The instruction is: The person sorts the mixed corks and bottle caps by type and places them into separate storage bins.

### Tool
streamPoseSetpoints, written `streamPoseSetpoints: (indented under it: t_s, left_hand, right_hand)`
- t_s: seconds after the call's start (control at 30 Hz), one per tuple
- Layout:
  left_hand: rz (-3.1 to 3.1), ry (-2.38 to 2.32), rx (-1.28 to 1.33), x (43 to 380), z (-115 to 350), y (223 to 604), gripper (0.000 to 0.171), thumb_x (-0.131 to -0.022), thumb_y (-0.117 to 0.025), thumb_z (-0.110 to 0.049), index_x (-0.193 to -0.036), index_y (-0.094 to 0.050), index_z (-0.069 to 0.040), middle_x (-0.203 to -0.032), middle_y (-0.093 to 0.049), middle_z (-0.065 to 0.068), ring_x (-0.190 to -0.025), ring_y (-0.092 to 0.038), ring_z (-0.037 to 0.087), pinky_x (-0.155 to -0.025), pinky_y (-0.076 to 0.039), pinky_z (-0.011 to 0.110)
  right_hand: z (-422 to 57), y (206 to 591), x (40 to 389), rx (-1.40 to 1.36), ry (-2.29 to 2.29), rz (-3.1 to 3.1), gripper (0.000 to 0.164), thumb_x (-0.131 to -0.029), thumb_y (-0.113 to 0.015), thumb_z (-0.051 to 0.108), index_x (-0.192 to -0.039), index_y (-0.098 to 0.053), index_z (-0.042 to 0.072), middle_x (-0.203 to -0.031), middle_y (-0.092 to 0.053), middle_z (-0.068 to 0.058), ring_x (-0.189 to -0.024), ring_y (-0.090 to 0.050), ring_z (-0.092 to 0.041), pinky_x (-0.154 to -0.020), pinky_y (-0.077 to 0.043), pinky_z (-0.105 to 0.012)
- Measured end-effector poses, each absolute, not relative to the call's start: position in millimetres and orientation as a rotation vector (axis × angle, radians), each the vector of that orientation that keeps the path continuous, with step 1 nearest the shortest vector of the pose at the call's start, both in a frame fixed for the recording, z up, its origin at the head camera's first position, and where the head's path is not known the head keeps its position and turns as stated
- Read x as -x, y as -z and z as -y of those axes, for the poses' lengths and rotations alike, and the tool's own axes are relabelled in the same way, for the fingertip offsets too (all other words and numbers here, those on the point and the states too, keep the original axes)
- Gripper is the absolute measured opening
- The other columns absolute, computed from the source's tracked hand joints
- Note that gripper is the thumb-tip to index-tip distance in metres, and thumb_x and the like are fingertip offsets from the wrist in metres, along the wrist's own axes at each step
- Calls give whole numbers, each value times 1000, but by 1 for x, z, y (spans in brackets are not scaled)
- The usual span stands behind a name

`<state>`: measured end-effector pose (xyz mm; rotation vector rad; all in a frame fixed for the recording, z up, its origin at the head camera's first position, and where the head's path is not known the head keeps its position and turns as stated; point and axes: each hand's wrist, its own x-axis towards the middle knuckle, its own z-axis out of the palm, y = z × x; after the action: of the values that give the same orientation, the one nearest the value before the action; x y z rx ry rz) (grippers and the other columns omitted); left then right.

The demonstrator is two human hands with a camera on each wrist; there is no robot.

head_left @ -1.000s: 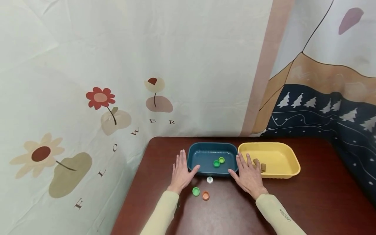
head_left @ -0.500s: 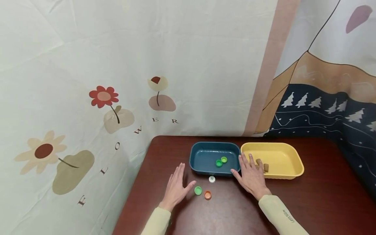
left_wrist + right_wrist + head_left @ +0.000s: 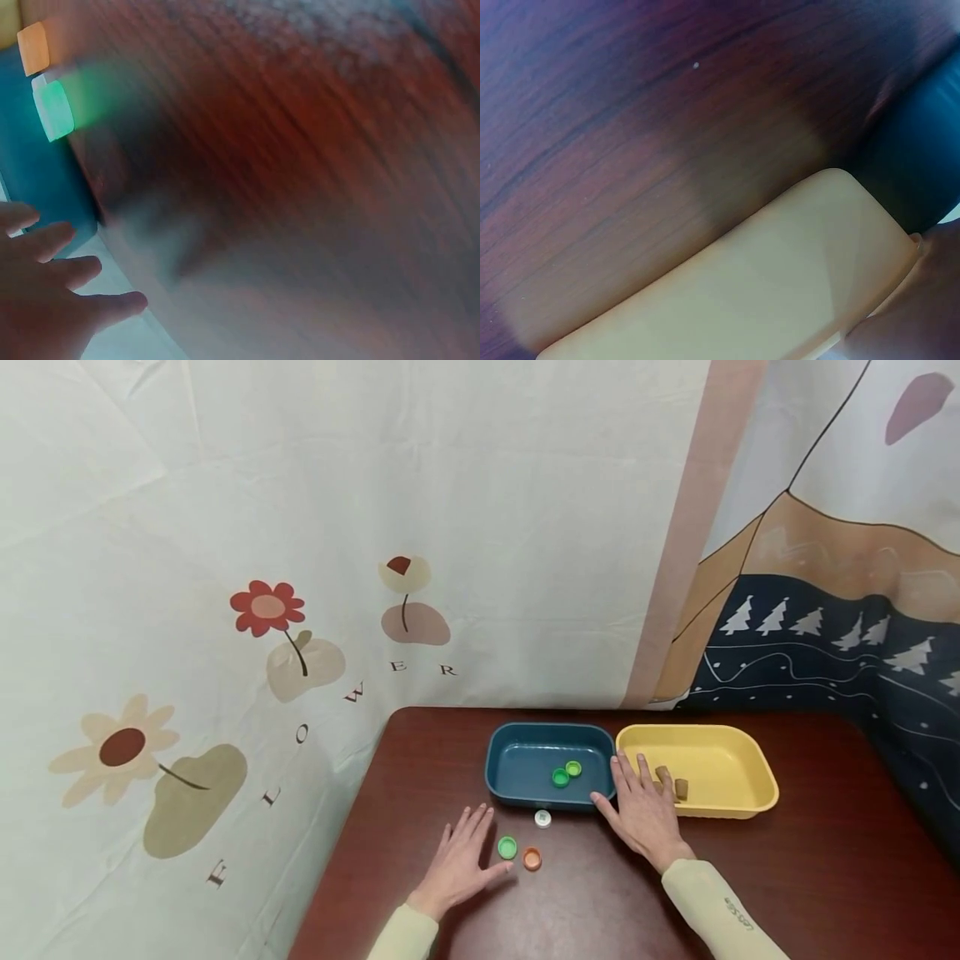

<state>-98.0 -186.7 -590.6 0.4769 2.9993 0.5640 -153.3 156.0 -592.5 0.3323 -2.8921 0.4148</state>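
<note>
Fingers spread, my left hand (image 3: pixel 459 862) hovers over the table just left of a light green bottle cap (image 3: pixel 507 847), its thumb pointing at the cap's near side. Beside that cap are an orange cap (image 3: pixel 532 858) and a white cap (image 3: pixel 543 818). My right hand (image 3: pixel 641 814) rests with extended fingers where the rims of the blue basin (image 3: pixel 517 797) and yellow basin (image 3: pixel 731 810) meet. Two green caps (image 3: pixel 560 777) lie in the blue basin. Brown cork-like pieces (image 3: pixel 681 789) sit in the yellow one, partly hidden by my right fingers. In the left wrist view, the green cap (image 3: pixel 56 111) shows beyond my fingers.
Both basins stand side by side toward the back of the dark red wooden table (image 3: pixel 420 752). A printed cloth (image 3: pixel 525 527) hangs behind and along the left side. Reddish tabletop (image 3: pixel 630 187) fills much of the right wrist view, beside the yellow basin's wall.
My left hand has left the blue basin's left side and come nearer, then swung right toward the light green cap. My right hand stays at the rims; the head view has shifted slightly.
</note>
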Motion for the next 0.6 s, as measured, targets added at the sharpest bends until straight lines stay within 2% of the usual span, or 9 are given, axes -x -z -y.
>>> streamPoseSetpoints:
  t_s: [0.1,0.27,0.6]
  left_hand:
    - [-2982,-526,-500,98,184,589,93,-87,-66,-70,-156,-46,-11,-161,-43,14,-151,-32,42,-113,-27,72]
    - [-2982,-449,-551,102,177,590,77,-87,-72,-61,-148,-58,-15,-154,-50,15,-146,-39,45,-108,-31,75]
    - [-3011,-349,-629,106,173,592,44,-86,-82,-37,-122,-73,-14,-148,-56,15,-141,-46,45,-103,-39,74]
  right_hand:
    - [-155,592,153,-331,-417,2892,85,-101,-49,63,-157,-39,-1,-166,-32,-19,-153,-21,-46,-118,-12,-69]
    - [-155,592,152,-326,-409,2879,85,-101,-49,63,-157,-40,-1,-165,-34,-19,-153,-24,-46,-118,-15,-70]
    - [-155,592,153,-322,-405,2897,86,-102,-47,64,-157,-39,-1,-166,-33,-19,-153,-23,-46,-118,-14,-69]
